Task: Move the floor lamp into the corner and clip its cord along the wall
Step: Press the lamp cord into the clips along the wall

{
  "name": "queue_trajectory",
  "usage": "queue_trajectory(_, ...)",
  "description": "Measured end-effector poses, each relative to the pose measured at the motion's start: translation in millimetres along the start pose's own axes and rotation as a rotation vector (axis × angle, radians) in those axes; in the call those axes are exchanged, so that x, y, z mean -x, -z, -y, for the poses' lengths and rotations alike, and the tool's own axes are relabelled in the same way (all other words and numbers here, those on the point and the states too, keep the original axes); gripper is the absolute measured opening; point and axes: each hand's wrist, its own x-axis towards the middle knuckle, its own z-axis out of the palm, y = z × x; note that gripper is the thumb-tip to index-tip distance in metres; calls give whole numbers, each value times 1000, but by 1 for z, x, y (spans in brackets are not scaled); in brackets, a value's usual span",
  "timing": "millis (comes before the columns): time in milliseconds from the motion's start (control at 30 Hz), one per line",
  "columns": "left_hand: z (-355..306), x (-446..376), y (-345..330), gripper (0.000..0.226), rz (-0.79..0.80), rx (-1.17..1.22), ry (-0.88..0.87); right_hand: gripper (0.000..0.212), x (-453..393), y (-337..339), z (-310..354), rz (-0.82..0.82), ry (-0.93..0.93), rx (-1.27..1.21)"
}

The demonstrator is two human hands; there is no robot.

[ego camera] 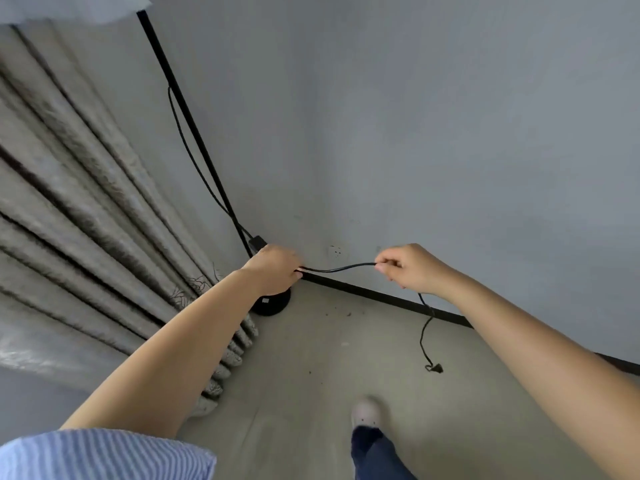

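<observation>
Grips, two: your left hand (277, 270) is closed on the cord (337, 268) low against the wall (450, 133), beside the lamp's foot; your right hand (408, 270) pinches the same cord between thumb and fingertips, well apart from the left, with a short span stretched between them.

Cord, one: black, running down the pole (194, 133), through both hands, then hanging to the floor (311, 358).

Plug (434, 368), one: lying on the floor.

Floor lamp, one: round black base (273, 303) set in the corner, partly hidden by your left wrist.

Curtain (86, 202), one: pleated, touching the base's left side.

Baseboard (381, 297), one dark strip.

Shoe (365, 412), one in view.
</observation>
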Motion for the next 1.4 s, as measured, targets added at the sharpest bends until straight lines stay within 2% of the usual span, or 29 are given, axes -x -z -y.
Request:
queue_trajectory(67,9,-27,-6,26,25,167,-27,20,-33,-3,-7,-27,13,36)
queue_trajectory(200,40,-81,-24,28,55,295,-30,24,-112,-7,-34,-17,-38,125)
queue_trajectory(333,68,-134,-46,23,138,261,-42,24,-183,-28,-51,64,-57,151)
queue_trajectory(433,92,-171,-66,25,138,285,11,23,-233,-44,-56,6,-71,78)
queue_trajectory(500,112,-197,-82,27,75,369,63,25,-268,-56,-63,-36,-86,68)
queue_trajectory(567,132,-222,-101,26,-67,513,81,26,-302,-74,-73,-74,-107,81)
queue_trajectory(633,149,-244,-122,22,-208,603,50,26,-332,-96,-82,-109,-113,108)
queue_trajectory(733,176,-277,-164,20,-310,620,7,26,-381,-135,-95,-157,-111,122)
queue_trajectory(833,204,-311,-209,13,-445,559,19,24,-433,-173,-117,-259,-71,122)
queue_trajectory(900,218,-323,-222,8,-471,538,20,21,-450,-181,-127,-305,-68,126)
queue_trajectory(967,235,-343,-253,5,-554,449,7,18,-473,-204,-148,-400,20,123)
queue_trajectory(1167,274,-383,-297,31,-637,-47,-34,14,-521,-255,-190,-573,421,260)
queue_trajectory(1300,276,-395,-312,31,-732,-233,-80,11,-537,-270,-207,-632,538,402)
queue_trajectory(1400,272,-406,-322,38,-743,-287,-30,12,-541,-270,-212,-706,549,493)
